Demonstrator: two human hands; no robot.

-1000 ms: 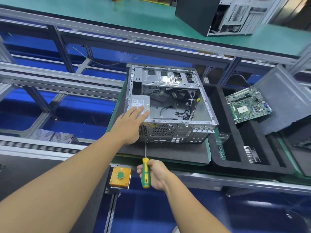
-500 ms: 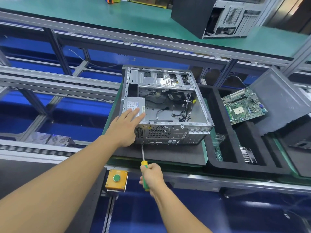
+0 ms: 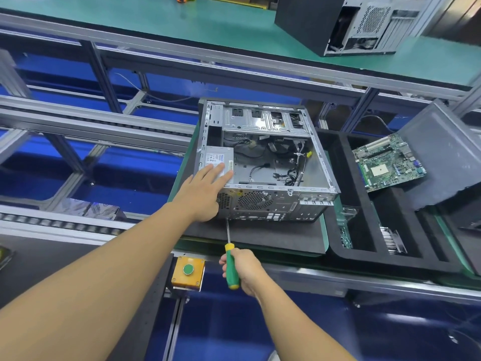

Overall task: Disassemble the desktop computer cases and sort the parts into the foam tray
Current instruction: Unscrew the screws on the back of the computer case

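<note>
Grey sheet metal fills the centre of the head view: an open silver desktop computer case [image 3: 260, 168] lies on a black foam mat [image 3: 260, 235]. The left hand [image 3: 201, 196] lies flat on it, fingers straight, over the grey box-shaped power supply [image 3: 217, 157] in the case's left corner. At lower centre the right hand [image 3: 246, 269] is curled round a green-and-yellow-handled screwdriver [image 3: 229, 267], its tip at the case's rear panel. At right, a black foam tray [image 3: 390, 263] holds 1 green motherboard [image 3: 387, 162].

A yellow box [image 3: 179, 278] with a green button [image 3: 188, 269] sits at the near edge of the line. To its left runs a roller rail [image 3: 65, 225], with crinkled foil bags [image 3: 88, 208] just beyond. A green bench [image 3: 182, 24] spans the back.
</note>
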